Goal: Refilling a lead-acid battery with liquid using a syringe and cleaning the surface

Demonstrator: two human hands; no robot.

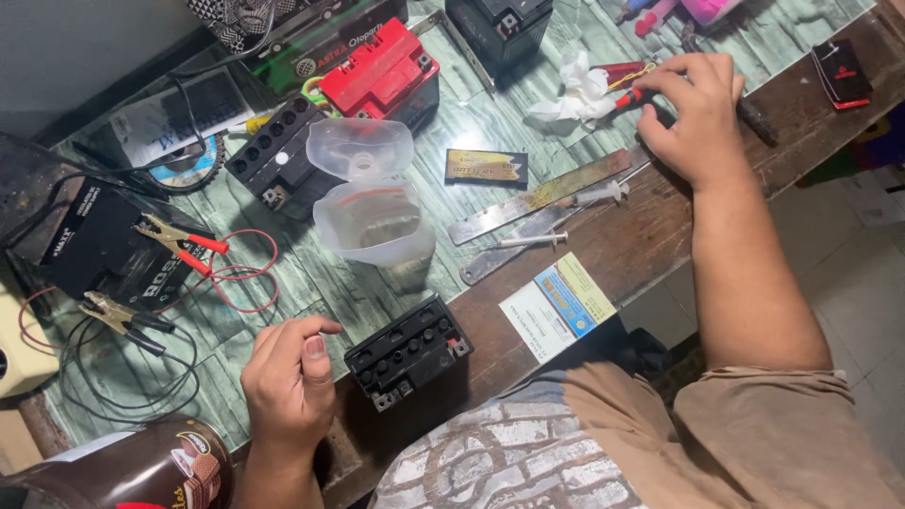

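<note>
The right hand (pixel 693 118) has its fingers clamped on a red screwdriver (pixel 633 97) lying sideways at the far right, while the left hand (pixel 287 377) rests loosely curled, holding nothing, just left of the near black battery (pixel 407 352).

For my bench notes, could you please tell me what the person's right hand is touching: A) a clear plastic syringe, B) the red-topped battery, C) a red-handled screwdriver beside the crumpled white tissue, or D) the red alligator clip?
C: the right hand has its fingertips on the red-handled screwdriver lying next to the crumpled white tissue, far from the other items.

Right hand (pixel 693 113) touches red-handled screwdriver (pixel 633 97); left hand (pixel 287 382) beside black battery (pixel 407 352).
</note>
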